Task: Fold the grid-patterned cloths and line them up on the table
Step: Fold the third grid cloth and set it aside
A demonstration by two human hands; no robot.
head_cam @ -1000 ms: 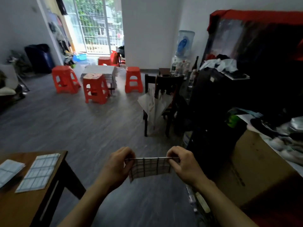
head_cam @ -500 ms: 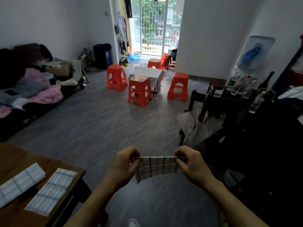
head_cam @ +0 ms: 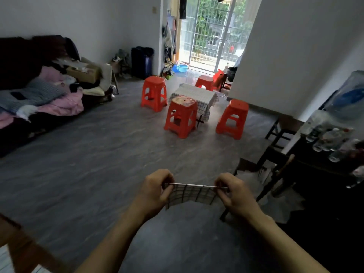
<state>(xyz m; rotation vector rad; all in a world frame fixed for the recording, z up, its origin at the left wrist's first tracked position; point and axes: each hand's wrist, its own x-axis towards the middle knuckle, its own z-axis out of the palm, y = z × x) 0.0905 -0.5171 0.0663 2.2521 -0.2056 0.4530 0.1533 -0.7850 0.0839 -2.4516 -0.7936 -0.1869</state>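
The left hand (head_cam: 155, 189) and right hand (head_cam: 235, 191) each pinch a top corner of the small white black-gridded cloth (head_cam: 192, 196), stretching it taut in mid-air, probably to square its fold, above grey plank flooring (head_cam: 88, 174), with the brown wooden table (head_cam: 18, 248) near left and orange plastic stools (head_cam: 182, 115) farther off.

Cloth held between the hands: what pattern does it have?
The cloth is white with a dark grid of thin lines, shown best in the head view.

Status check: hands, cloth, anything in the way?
Both hands, left and right, pinch the grid cloth taut by its top corners. Cloth midair over floor. Nothing in the way.
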